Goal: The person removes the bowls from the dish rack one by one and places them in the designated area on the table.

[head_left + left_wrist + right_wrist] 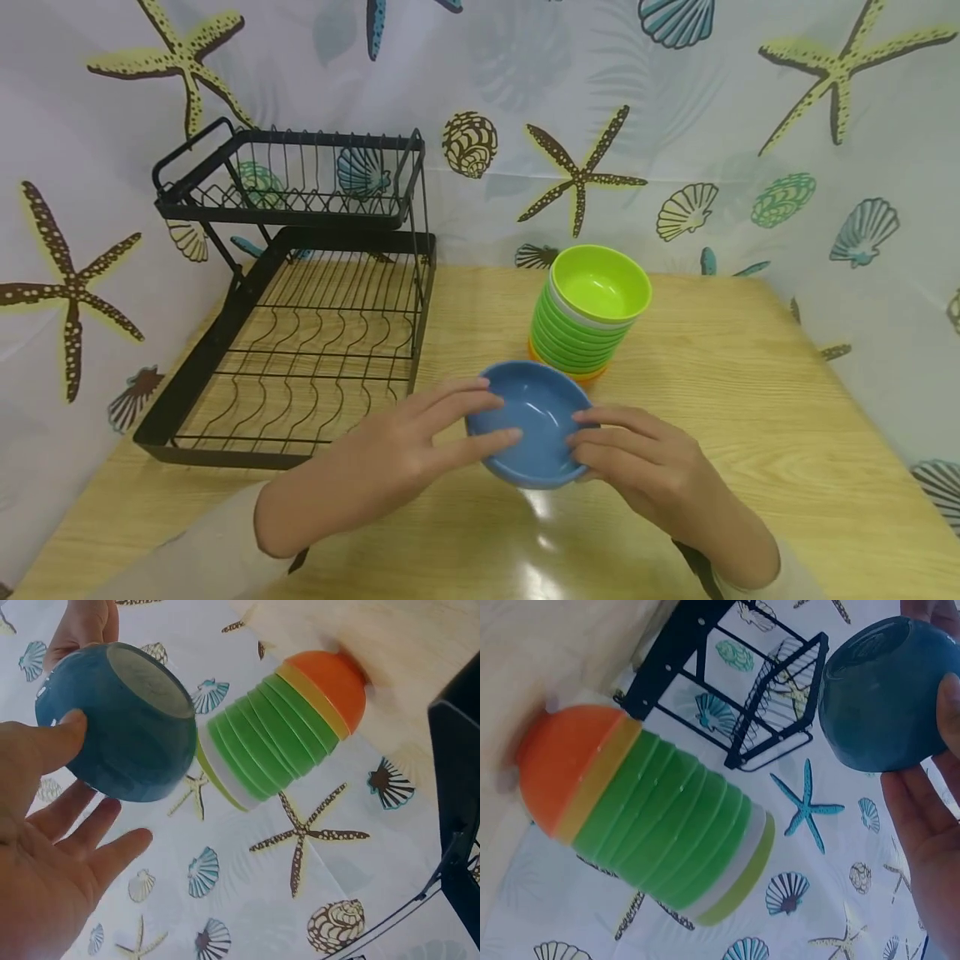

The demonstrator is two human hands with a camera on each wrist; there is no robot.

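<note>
A blue bowl is held between both hands above the table, its inside facing up toward the head camera. My left hand grips its left rim, fingers reaching over the edge. In the left wrist view the thumb lies against the bowl's outer wall. On the opposite side my right hand pinches the rim, with fingertips inside the bowl. Just behind it stands a tilted-looking stack of nested bowls, green for the most part, with a white one near the top and orange at the bottom.
A black two-tier dish rack stands at the left on the wooden table. Its wire tiers hold no dishes. Behind and along the sides hangs a white cloth printed with starfish and shells.
</note>
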